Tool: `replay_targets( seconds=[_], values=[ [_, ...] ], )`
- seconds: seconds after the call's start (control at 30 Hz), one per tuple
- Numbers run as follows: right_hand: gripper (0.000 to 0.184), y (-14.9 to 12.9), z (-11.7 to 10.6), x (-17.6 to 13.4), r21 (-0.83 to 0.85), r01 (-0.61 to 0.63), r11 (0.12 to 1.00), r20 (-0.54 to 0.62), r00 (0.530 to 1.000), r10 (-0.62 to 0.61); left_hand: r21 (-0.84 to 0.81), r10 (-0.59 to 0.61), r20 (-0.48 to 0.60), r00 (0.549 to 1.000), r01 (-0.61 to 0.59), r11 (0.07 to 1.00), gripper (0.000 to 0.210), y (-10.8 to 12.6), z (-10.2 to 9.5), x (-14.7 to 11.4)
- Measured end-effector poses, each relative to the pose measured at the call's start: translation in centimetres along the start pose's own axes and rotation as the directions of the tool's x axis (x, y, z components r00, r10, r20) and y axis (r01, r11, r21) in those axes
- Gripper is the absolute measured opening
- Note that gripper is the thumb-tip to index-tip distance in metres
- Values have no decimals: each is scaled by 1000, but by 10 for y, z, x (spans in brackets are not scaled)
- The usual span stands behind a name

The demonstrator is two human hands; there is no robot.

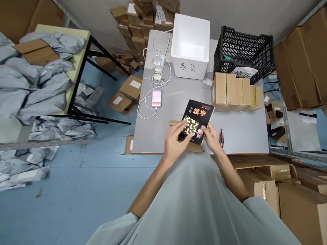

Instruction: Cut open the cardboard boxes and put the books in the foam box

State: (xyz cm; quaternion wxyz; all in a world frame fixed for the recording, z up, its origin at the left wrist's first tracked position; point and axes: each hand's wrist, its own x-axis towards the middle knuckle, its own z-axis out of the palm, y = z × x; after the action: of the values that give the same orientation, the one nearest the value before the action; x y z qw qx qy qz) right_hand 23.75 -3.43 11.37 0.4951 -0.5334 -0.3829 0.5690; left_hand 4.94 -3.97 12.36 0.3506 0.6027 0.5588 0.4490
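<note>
A black book (196,115) with orange Chinese characters and a crossword-like grid on its cover is held tilted above the table's front edge. My right hand (211,136) grips its lower right edge, thumb on the cover. Over the lower left of the cover lies my left hand (176,139), fingers stretched and apart; whether it presses on the book is unclear. Beneath the book, partly hidden, is a flat piece of cardboard (194,147). A red and black utility knife (221,137) rests to the right of my right hand.
On the grey table (237,129) stand a white foam box (190,68), a black crate (245,47) and several brown cartons (236,92). A phone (156,98) charges from a power strip (159,63). Grey parcels (38,78) cover a side table; shelves with cartons (301,200) stand right.
</note>
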Motion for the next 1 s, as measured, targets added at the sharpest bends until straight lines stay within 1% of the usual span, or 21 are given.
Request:
replay_targets(
  seconds=[0.03, 0.07, 0.1, 0.13, 0.17, 0.2, 0.23, 0.27, 0.3, 0.43, 0.63, 0.7, 0.77, 0.83, 0.9, 0.93, 1.0],
  values=[
    [51, -2, -6, 1, 21, -29, 999, 35, 999, 28, -20, -84, -20, 996, 83, 996, 54, -5, -6, 6],
    [54, -4, -10, 1, 33, -56, 998, 64, 997, 54, -75, -180, -4, 984, 179, 981, 59, -10, -11, 12],
    [55, -6, -14, 0, 34, -78, 996, 87, 993, 75, -158, -273, 63, 960, 280, 947, 64, -16, -16, 17],
    [56, -7, -17, 0, 25, -91, 995, 106, 990, 88, -248, -347, 172, 922, 381, 891, 67, -21, -19, 21],
    [56, -7, -20, -1, 12, -96, 995, 119, 988, 94, -324, -389, 292, 874, 473, 819, 68, -25, -21, 24],
    [56, -6, -21, -1, -1, -93, 996, 129, 987, 92, -376, -406, 393, 825, 547, 748, 67, -28, -22, 26],
    [56, -4, -23, -2, -12, -88, 996, 138, 986, 88, -406, -412, 459, 787, 598, 691, 65, -30, -21, 27],
    [55, -1, -24, -2, -17, -83, 996, 146, 986, 85, -424, -419, 485, 768, 625, 655, 63, -31, -20, 27],
    [54, 1, -25, -2, -19, -82, 996, 154, 985, 84, -436, -432, 480, 763, 635, 637, 61, -32, -18, 26],
    [53, 10, -29, -2, -8, -97, 995, 159, 983, 97, -453, -467, 418, 779, 624, 637, 62, -32, -13, 21],
    [53, 7, -28, 0, -9, -58, 998, 146, 988, 58, -465, -456, 386, 801, 597, 654, 61, -32, -11, 20],
    [54, 7, -28, 2, -30, -59, 998, 159, 985, 63, -466, -449, 376, 811, 584, 665, 59, -32, -12, 21],
    [57, 7, -27, 3, -92, -44, 995, 129, 990, 56, -468, -441, 348, 827, 561, 683, 56, -31, -13, 22],
    [62, 7, -26, 3, -210, 14, 978, 20, 1000, -10, -465, -435, 288, 853, 522, 715, 53, -28, -11, 22],
    [66, 7, -21, 1, -330, 67, 942, -81, 992, -99, -447, -428, 203, 881, 472, 760, 51, -23, -7, 21],
    [67, 7, -18, 0, -365, 75, 928, -95, 989, -117, -431, -420, 153, 895, 443, 786, 49, -20, -4, 20],
    [72, 7, -8, -3, -388, 65, 919, -66, 993, -98, -379, -387, 49, 921, 376, 846, 43, -12, 5, 16]
  ],
)
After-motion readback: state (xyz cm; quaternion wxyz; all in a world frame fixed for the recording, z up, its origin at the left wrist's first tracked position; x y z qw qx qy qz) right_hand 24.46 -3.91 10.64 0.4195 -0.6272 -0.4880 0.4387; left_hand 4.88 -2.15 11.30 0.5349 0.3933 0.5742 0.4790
